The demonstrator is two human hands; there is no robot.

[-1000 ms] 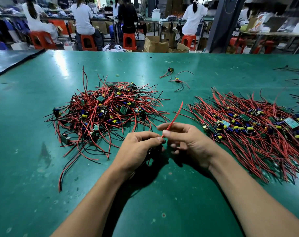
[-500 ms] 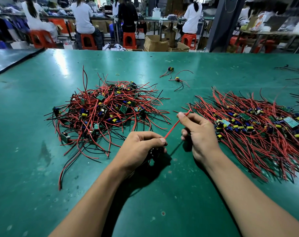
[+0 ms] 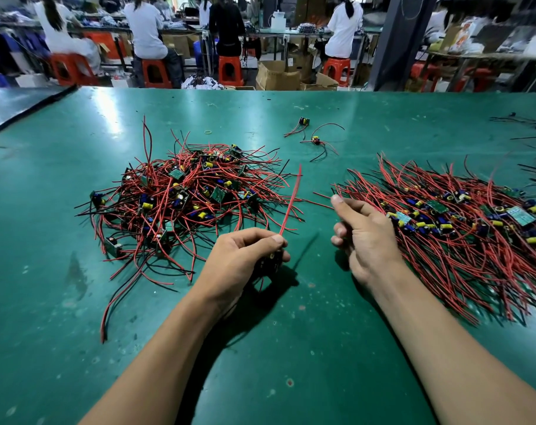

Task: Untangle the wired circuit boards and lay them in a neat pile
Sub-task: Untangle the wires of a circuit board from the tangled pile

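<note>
Green bench [image 3: 291, 348]; bg w/ orange stools [image 3: 229, 70], cardboard boxes [image 3: 277, 76], seated workers [image 3: 145, 29]

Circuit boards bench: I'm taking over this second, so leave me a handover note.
Left hand grips one wired circuit board, red wire sticking up.
Right hand holds nothing, beside the neat pile at right.
Tangled heap lies left on the green table; two stray boards farther back.
Done: that pile.
Left to do: add the held board, then the heap and strays.

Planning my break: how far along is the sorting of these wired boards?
Done: a large combed pile lies on the right. In hand: the left hand grips one board, its red wire sticking up; the right hand holds nothing. Remaining: the tangled heap and two stray boards beyond it.
</note>
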